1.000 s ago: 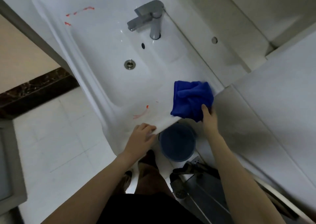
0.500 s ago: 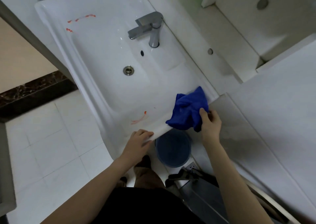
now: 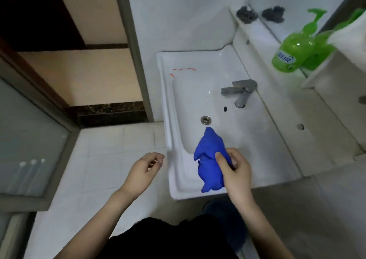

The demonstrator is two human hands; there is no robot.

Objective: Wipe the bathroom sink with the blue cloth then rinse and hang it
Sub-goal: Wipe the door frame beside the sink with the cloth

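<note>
The blue cloth (image 3: 211,159) hung bunched over the sink's (image 3: 178,187) six-o'clock rim, its tip just short of the drain (image 3: 206,119) at twelve o'clock. The right hand (image 3: 235,171) pinched it, thumb on top. The left hand (image 3: 142,169) hovered at nine o'clock, fingers loosely curled, holding nothing. Wiping looked barely begun: the red marks (image 3: 183,69) at eleven o'clock wanted the cloth pressed flat.

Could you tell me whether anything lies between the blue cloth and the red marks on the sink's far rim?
Nothing visible does. The right hand grips the bunched blue cloth over the near end of the white ceramic sink; the basin towards the red streaks holds only a flush metal drain, and the grey tap stands aside.
</note>
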